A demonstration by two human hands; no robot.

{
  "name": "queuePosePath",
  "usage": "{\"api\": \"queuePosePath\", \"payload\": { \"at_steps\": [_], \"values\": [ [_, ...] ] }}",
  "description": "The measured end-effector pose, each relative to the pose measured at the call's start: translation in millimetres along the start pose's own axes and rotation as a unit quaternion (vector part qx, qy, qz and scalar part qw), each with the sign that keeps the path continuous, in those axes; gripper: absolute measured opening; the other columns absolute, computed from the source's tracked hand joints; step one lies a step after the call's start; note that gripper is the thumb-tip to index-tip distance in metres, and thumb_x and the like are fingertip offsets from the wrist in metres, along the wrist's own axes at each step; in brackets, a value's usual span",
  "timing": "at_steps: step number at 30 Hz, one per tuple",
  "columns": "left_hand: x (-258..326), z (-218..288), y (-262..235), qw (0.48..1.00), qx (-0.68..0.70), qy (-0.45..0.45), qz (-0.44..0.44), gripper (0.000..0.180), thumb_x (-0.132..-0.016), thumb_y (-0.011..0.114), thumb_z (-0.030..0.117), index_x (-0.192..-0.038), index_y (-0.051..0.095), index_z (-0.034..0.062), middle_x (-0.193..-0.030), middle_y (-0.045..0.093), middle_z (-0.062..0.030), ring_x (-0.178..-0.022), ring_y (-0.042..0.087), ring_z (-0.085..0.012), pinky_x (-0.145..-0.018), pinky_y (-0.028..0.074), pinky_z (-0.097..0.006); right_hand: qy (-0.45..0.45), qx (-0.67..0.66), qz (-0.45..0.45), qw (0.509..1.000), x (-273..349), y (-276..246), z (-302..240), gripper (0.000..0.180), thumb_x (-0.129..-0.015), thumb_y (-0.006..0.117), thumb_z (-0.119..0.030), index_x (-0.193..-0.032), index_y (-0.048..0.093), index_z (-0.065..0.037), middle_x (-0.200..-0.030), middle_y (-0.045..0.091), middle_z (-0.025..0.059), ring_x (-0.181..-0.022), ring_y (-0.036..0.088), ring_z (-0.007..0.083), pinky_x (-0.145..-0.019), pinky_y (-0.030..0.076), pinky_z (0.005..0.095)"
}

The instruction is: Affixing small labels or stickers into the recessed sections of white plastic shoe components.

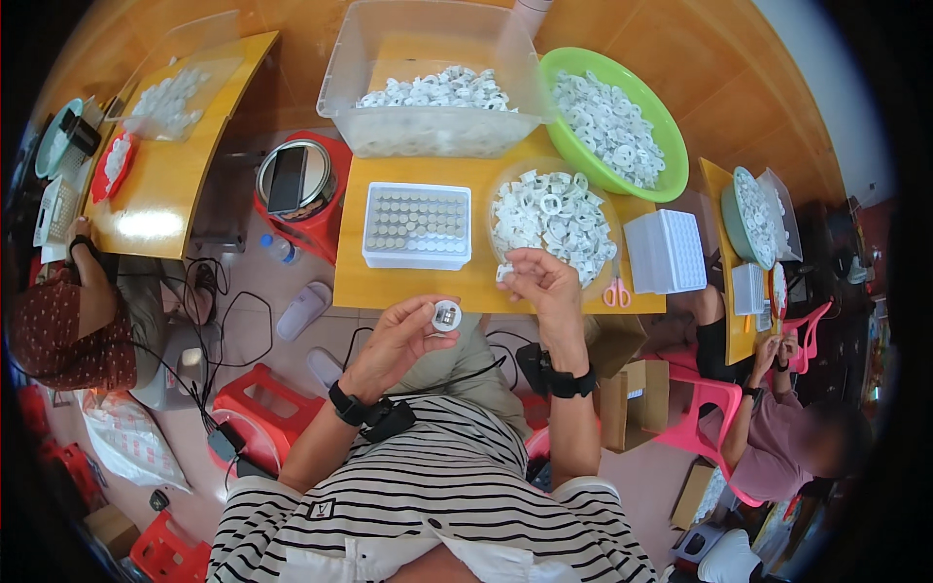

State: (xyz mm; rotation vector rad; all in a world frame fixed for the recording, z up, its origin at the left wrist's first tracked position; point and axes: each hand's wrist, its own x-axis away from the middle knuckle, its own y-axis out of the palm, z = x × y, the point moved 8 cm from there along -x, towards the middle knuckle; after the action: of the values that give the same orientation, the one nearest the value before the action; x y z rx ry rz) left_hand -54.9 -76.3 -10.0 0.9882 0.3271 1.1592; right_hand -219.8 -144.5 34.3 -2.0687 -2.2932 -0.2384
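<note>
My left hand (400, 338) is closed on a small round white plastic part (447, 316) with a metallic piece in its middle, held above my lap at the table's near edge. In my right hand (546, 294), pinched between thumb and fingers, is a small white plastic piece (503, 273). That hand is closest to a round tray heaped with loose white plastic parts (559, 216). Left of the heap stands a white tray (416, 260) holding rows of small round greyish pieces, with gaps in its front rows.
At the back are a clear bin (428, 133) and a green basin (677, 180) of white parts. Pink-handled scissors (616, 293) lie beside a white gridded box (653, 251). A red stool (330, 228) bears a tin and phone. People sit at tables on both sides.
</note>
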Motion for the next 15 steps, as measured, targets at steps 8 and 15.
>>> {"api": "queuePosePath", "payload": {
  "at_steps": [8,15],
  "values": [
    [-0.1,2.5,2.2,1.0,0.029,0.005,-0.001,0.032,-0.093,0.046,0.019,-0.116,0.051,-0.0023,-0.1,0.06,-0.0082,-0.084,0.062,-0.0156,-0.075,0.054,-0.026,0.012,-0.035,-0.022,0.999,7.8,13.5,6.0,0.02,-0.076,0.061,0.005,-0.096,0.06,0.001,-0.081,0.061,0.0043,-0.071,0.064,0.0144,-0.054,0.045,0.0194],
    [1.1,3.2,1.5,0.999,0.037,0.008,-0.002,0.031,-0.093,0.046,0.019,-0.115,0.051,-0.0022,-0.1,0.06,-0.0081,-0.084,0.062,-0.0154,-0.075,0.054,-0.026,0.035,-0.035,-0.016,0.999,17.0,23.5,2.7,0.02,-0.077,0.06,0.003,-0.097,0.061,0.001,-0.084,0.061,0.0044,-0.072,0.063,0.013,-0.055,0.044,0.02]
  ]
}}
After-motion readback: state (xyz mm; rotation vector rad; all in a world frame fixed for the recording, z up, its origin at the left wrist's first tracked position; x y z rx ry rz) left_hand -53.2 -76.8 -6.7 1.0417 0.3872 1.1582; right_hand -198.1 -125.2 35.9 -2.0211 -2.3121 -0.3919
